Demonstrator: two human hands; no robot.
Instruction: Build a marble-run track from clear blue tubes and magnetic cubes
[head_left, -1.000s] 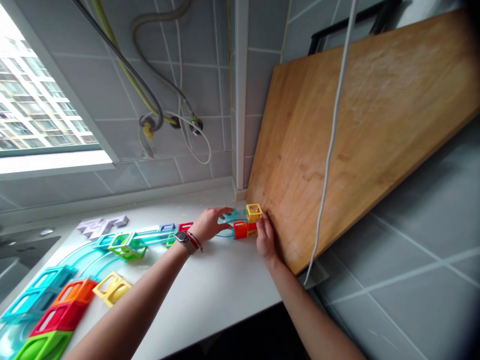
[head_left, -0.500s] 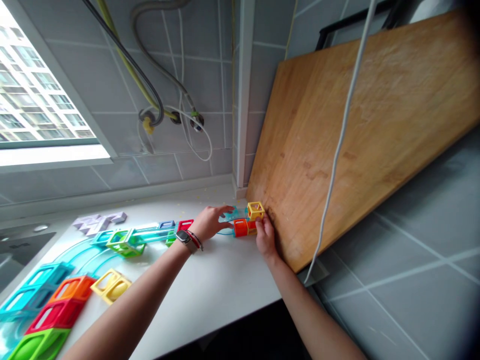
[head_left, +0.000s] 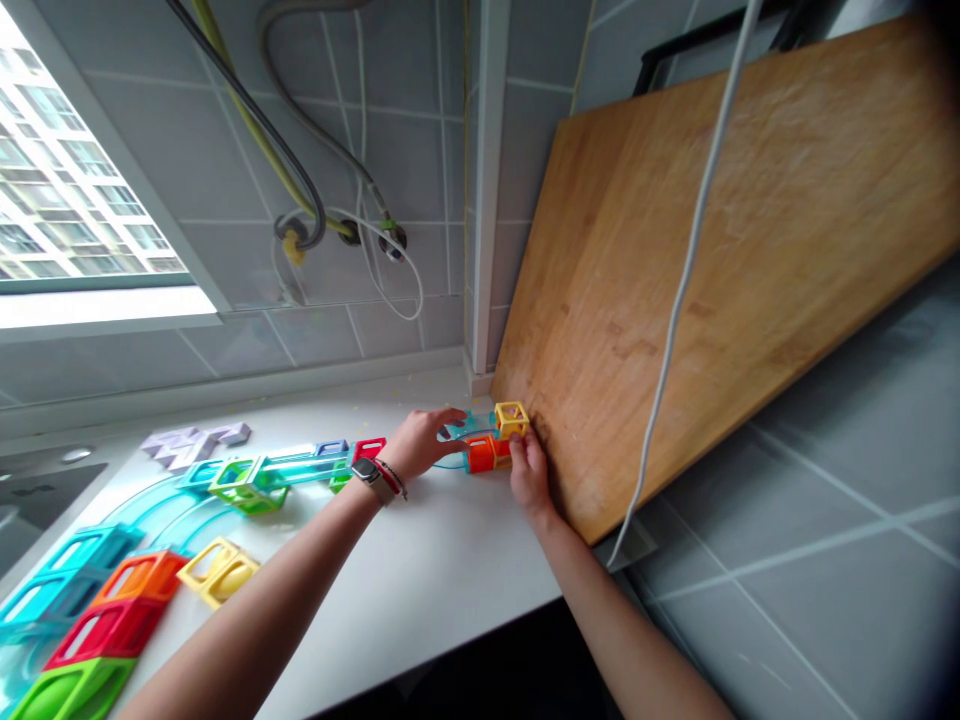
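From where I stand, the left hand [head_left: 416,446] reaches over the counter [head_left: 427,590] with its thumb and fingers spread apart, a watch [head_left: 366,470] at the wrist. Its fingertips are beside a clear teal piece [head_left: 480,424]; I cannot tell whether they touch it. The right hand [head_left: 531,478] is at the yellow cube [head_left: 511,419], thumb at the near lower corner and fingers along the right side. Whether it pinches the cube or only steadies it, I cannot tell.

The yellow cube is at the right end of the toy run, near the foot of the leaning wooden board [head_left: 712,270]. An orange block [head_left: 480,455] is just below it and to its left, close to the left thumb.

Left of the left hand come a red block [head_left: 369,450], a green frame [head_left: 247,485] and a curved teal track [head_left: 161,510]. Lilac pieces [head_left: 193,443] lie behind these. Nearer the person, a yellow pair [head_left: 219,572] sits beside the left forearm. A white cord [head_left: 679,300] hangs in front of the board.
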